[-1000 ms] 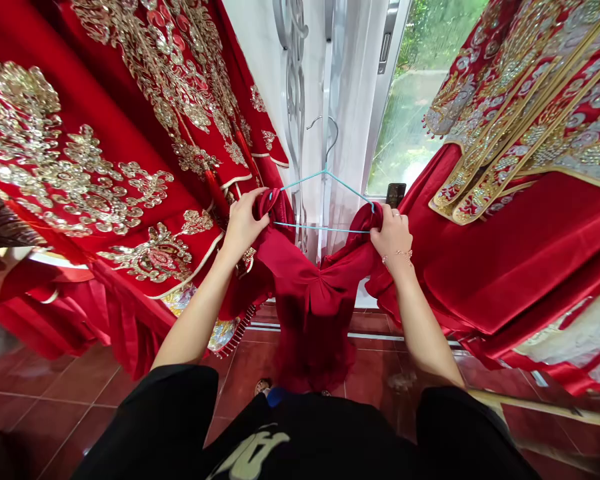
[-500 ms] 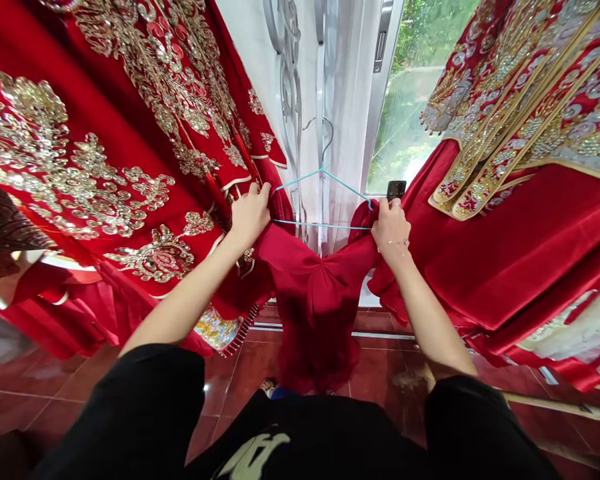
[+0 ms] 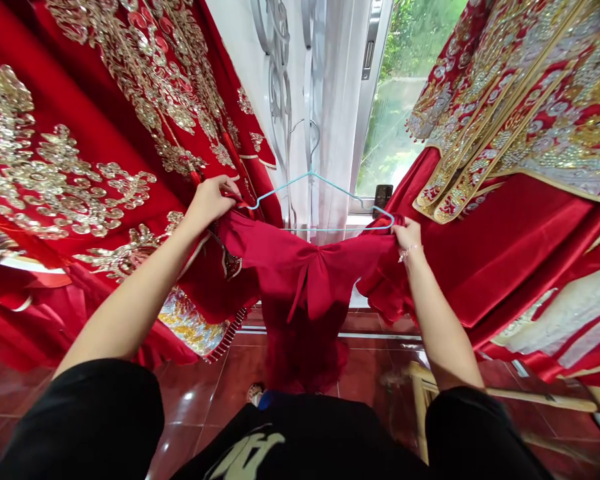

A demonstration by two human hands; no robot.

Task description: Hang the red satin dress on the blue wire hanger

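The left hand and right hand are both closed, their fingers pinching the shoulders of a red satin garment. It hangs between them, with a tied bow at its middle and its skirt falling toward the red tile floor. A pale blue wire hanger spans the two hands, its ends at the garment's shoulders. Farther off are a sheer white curtain and a window, with gold-embroidered red robes hanging on both sides.
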